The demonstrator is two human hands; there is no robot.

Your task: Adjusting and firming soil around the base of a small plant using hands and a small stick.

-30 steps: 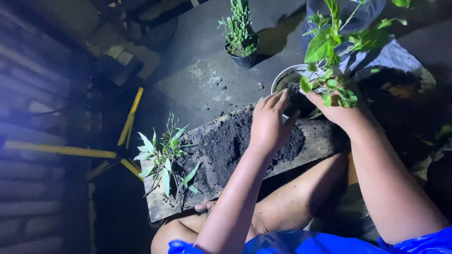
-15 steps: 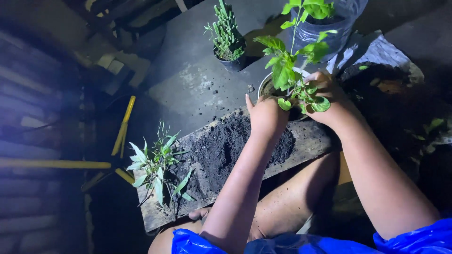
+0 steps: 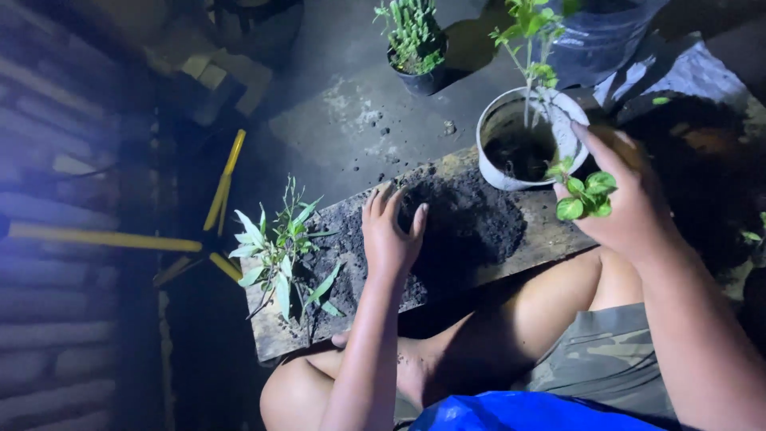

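Now the left hand (image 3: 391, 231) had dropped, fingers spread flat, onto the dark soil heap (image 3: 455, 227), while the right hand (image 3: 618, 195) stayed clasped on the leafy green cutting (image 3: 582, 195) over the white plastic pot (image 3: 523, 140).

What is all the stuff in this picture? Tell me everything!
wooden board: one, grey-brown, lying across the person's lap
soil pile: one, black, heaped on the board
white pot: one, white, on the board's far right end, a thin green plant in it
loose plants: one bunch, pale green, lying on the board's left end
small black pot: one, black, on the floor beyond, holding a spiky green plant
yellow sticks: several, yellow, on the floor at left
left hand: one, resting on the soil
right hand: one, at the white pot's rim, with green leaves against it
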